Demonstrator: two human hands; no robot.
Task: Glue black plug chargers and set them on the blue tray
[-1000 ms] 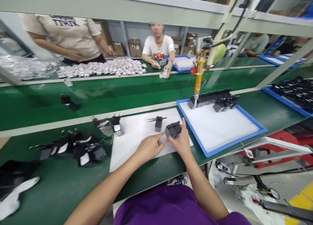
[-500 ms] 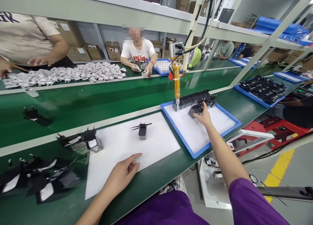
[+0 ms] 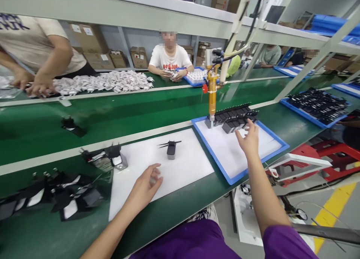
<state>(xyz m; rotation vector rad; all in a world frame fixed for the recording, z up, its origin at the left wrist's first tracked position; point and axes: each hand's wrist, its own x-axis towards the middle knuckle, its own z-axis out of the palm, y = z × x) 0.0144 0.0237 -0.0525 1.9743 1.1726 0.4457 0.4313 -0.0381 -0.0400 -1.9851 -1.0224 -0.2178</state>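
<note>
View from the head camera over a green worktop (image 3: 180, 208). The left hand (image 3: 146, 185) rests on a white sheet (image 3: 185, 165), fingers loosely curled and slack, with nothing in its grasp. Just beyond its fingertips, apart from them, a single black plug (image 3: 171, 150) stands on the sheet with its prongs pointing away to the left.

The right hand (image 3: 249, 140) is stretched forward over a blue-rimmed tray (image 3: 225, 150), palm down, fingers spread and released, holding nothing. Directly ahead of its fingertips lies a row of black plugs (image 3: 233, 118), packed side by side along the far edge of the tray; whether the fingertips touch the nearest one cannot be told. At the left end of that row, ahead and to the left of the right hand, a golden nozzle tool (image 3: 212, 97) hangs upright from above.

To the left of the left hand, a plug with a shiny metal part (image 3: 118, 160) lies at the sheet's edge, and further left is a loose heap of black parts (image 3: 56, 197).

Beyond both hands runs a green conveyor belt (image 3: 140, 109). On its far side a seated person in a white shirt (image 3: 168, 58) works, and to the far left a person in a beige shirt (image 3: 33, 45) reaches into a spread of white parts (image 3: 104, 82).
</note>
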